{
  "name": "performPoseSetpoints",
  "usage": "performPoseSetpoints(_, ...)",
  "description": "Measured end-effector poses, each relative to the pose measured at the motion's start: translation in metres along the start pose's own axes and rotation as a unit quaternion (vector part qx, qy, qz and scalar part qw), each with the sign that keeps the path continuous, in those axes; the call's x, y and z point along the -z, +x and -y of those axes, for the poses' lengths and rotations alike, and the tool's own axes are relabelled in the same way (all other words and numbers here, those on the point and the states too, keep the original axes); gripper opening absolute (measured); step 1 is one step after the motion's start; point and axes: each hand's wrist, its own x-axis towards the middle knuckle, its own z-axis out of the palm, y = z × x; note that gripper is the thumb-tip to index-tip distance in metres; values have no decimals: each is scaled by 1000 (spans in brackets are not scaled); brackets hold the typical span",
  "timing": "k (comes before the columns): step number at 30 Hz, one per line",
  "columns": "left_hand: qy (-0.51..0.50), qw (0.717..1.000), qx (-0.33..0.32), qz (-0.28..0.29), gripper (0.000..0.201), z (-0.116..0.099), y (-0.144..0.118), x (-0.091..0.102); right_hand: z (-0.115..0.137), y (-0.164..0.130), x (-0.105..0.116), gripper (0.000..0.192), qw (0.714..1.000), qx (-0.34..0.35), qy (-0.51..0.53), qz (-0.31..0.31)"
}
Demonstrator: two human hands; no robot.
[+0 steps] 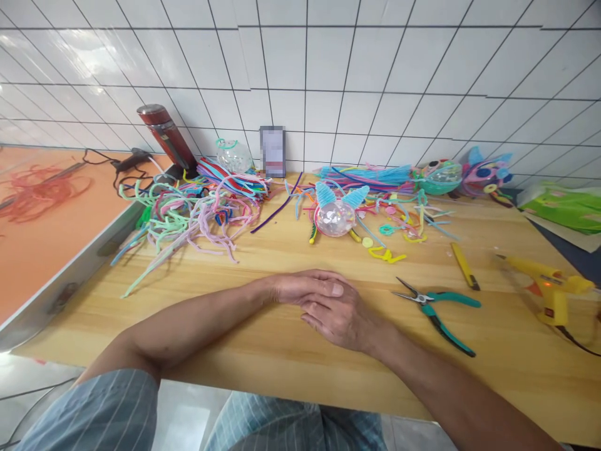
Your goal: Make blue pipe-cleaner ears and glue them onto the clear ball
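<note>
On the wooden table my left hand (300, 288) and my right hand (342, 316) are clasped together, both closed. The left thumb lies across the right hand, whose fingers fold in against the left; part of the fingers is hidden in the clasp. Neither hand holds a tool. Just behind them stands a clear plastic ball (335, 218) with two light blue pipe-cleaner ears (355, 197). To the right of my hands lie long-nose pliers (434, 307) with teal handles, jaws spread. A bent yellow pipe cleaner (387, 255) rests behind the pliers.
Loose pipe cleaners (188, 213) tangle at left, below a red thermos (164, 138). A phone (273, 152) leans on the tiled wall. Right are a yellow cutter (464, 266), a yellow glue gun (549, 285) with a lit orange light, and decorated balls (439, 177).
</note>
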Motion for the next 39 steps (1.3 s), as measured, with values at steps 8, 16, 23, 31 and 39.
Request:
performPoseSetpoints(8, -8, 1000, 4, -5, 66, 2, 1, 3, -1, -2, -2, 17, 1000, -6, -12, 4)
performPoseSetpoints(16, -13, 1000, -4, 11, 64, 1, 1, 3, -2, -1, -1, 15, 1000, 3, 0, -5)
performPoseSetpoints(23, -41, 998, -29, 24, 70, 8, 0, 6, -6, 8, 12, 10, 997, 40, -24, -60)
performPoseSetpoints(31, 5, 992, -105, 66, 63, 13, 9, 16, -32, 18, 53, 36, 978, -136, -85, -134)
performPoseSetpoints(39, 55, 991, -120, 29, 51, 13, 7, 11, -45, -80, 190, 31, 776, -554, -183, -239)
